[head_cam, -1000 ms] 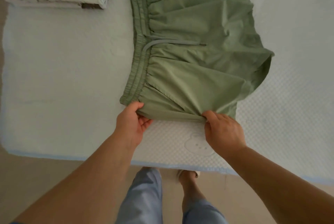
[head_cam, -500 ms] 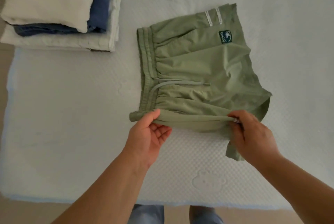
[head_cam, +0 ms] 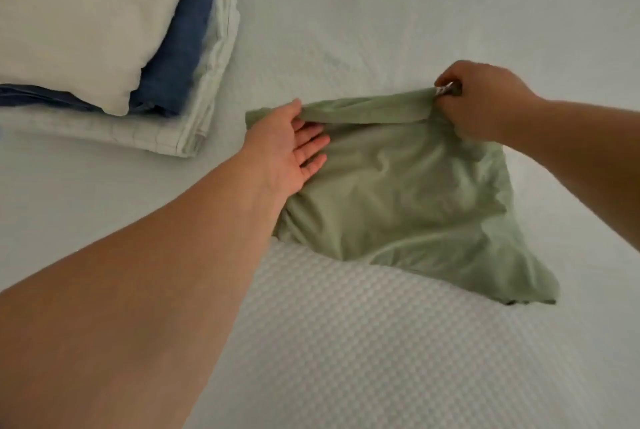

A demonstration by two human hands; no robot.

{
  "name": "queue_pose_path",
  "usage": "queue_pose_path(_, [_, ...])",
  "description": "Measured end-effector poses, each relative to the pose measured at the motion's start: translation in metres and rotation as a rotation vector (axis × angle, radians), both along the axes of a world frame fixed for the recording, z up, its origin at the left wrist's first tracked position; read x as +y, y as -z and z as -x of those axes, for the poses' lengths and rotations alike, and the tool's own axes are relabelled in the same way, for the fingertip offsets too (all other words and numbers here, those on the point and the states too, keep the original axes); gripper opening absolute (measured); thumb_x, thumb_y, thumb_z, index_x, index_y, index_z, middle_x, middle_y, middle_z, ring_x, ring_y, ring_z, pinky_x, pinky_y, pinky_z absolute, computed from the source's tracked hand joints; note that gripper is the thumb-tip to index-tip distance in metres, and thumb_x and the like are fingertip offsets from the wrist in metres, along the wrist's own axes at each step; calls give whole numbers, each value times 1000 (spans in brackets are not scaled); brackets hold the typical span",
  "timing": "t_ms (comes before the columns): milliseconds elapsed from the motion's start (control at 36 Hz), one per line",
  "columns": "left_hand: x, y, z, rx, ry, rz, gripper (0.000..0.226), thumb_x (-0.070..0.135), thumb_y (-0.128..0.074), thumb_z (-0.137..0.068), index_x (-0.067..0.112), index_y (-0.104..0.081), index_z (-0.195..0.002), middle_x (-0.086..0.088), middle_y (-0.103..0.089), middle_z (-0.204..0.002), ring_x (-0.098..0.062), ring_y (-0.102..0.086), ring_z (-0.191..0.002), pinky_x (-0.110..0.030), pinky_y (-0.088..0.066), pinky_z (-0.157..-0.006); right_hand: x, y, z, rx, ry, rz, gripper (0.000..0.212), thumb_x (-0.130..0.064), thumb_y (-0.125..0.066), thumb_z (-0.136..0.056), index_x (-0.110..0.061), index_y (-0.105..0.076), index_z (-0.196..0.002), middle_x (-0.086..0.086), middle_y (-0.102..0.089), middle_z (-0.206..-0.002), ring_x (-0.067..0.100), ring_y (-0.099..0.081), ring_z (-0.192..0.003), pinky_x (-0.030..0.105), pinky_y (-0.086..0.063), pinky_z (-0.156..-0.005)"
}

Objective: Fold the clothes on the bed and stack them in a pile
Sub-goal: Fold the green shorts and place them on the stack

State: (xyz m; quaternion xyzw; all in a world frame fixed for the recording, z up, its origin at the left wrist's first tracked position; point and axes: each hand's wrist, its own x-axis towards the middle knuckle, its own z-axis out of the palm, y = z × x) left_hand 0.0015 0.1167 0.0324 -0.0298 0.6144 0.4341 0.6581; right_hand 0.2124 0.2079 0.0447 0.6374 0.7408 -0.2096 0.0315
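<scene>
The green shorts point(head_cam: 398, 200) lie folded in half on the white bed point(head_cam: 381, 342), a loose corner trailing toward the lower right. My left hand point(head_cam: 291, 148) pinches the folded edge at its left end, thumb on top, fingers straight beneath the cloth. My right hand point(head_cam: 485, 99) grips the same edge at its right end with curled fingers. At the upper left stands the pile of folded clothes point(head_cam: 114, 47): a cream piece on top, blue pieces under it, a pale checked piece at the bottom.
The bed's textured white cover stretches in front of and behind the shorts. The pile takes up the upper left corner.
Both hands carried the near edge of the shorts up and over to the far side, folding them in half. The view has shifted forward, so the bed's front edge and my legs are out of sight.
</scene>
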Motion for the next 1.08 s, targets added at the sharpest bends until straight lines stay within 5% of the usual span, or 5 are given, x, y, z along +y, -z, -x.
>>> queue_pose_path(194, [-16,22,-9,966,395,-356,1,30,-61,-83,30,-61,-84,19,-62,-86,-2,-61,-83,-13,-45,-78,-30,43,16,1,-206,-297,54,-34,-45,-89,-15,-38,-140,11,-30,-149,27,-17,-141,44,-8,-115])
queue_pose_path(361, [-44,58,-7,1630,1147,-416,83,66,-40,-76,30,-18,-148,-6,-13,-157,-21,-6,-144,-43,2,-114,-60,67,12,-142,-530,-136,66,-59,-31,-87,-31,-27,-146,3,-12,-158,21,-3,-145,42,0,-115])
queue_pose_path(639, [-41,74,6,1601,1502,-431,115,90,-31,-49,42,17,-142,1,20,-155,-18,20,-141,-47,21,-107,-15,74,-27,-182,74,117,90,-84,-27,-73,-37,-11,-148,0,2,-159,21,5,-145,52,0,-114])
queue_pose_path(833, [-39,56,-3,1722,1166,-632,79,65,-35,-75,31,-26,-146,-10,-20,-155,-24,-12,-144,-49,-3,-113,-65,61,-1,-44,-161,-147,75,-63,-28,-88,-20,-20,-148,7,-11,-157,21,-1,-145,46,0,-115])
queue_pose_path(1083, [-28,81,16,1553,1556,-321,83,78,-8,-74,41,9,-146,0,17,-157,-16,18,-142,-40,21,-107,-146,81,-54,-156,-180,55,71,-73,2,-79,-40,12,-140,-13,16,-150,2,21,-135,33,13,-114])
